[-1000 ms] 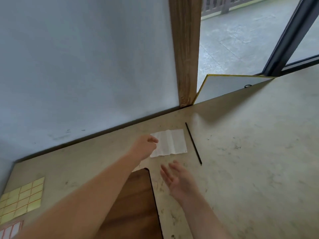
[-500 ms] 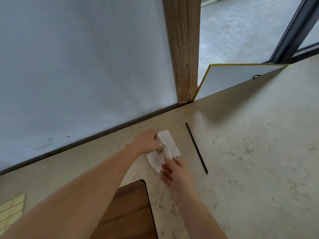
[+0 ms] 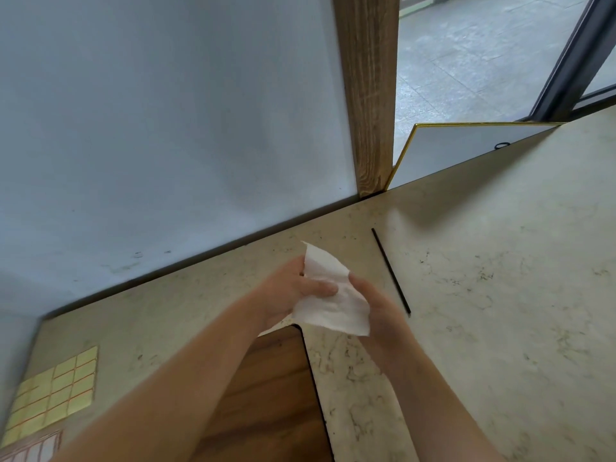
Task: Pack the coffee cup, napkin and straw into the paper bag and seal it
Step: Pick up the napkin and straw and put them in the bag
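Note:
A white paper napkin (image 3: 330, 300) is lifted off the marble counter (image 3: 483, 295) and held between both hands, partly folded, one corner sticking up. My left hand (image 3: 293, 291) pinches its left side with the thumb on top. Gripping its right edge from below is my right hand (image 3: 380, 311). A thin black straw (image 3: 390, 271) lies flat on the counter just right of my hands. No coffee cup or paper bag is in view.
A brown wooden board (image 3: 266, 395) lies under my forearms. A sheet of yellow square stickers (image 3: 56, 388) rests at the counter's left edge. A pale wall and a wooden post (image 3: 366, 95) bound the counter's back. A gold-edged panel (image 3: 466, 145) leans beyond it.
The napkin lay flat on the counter a second ago. Both hands closed on it, folded it and raised it toward me. The straw has not moved.

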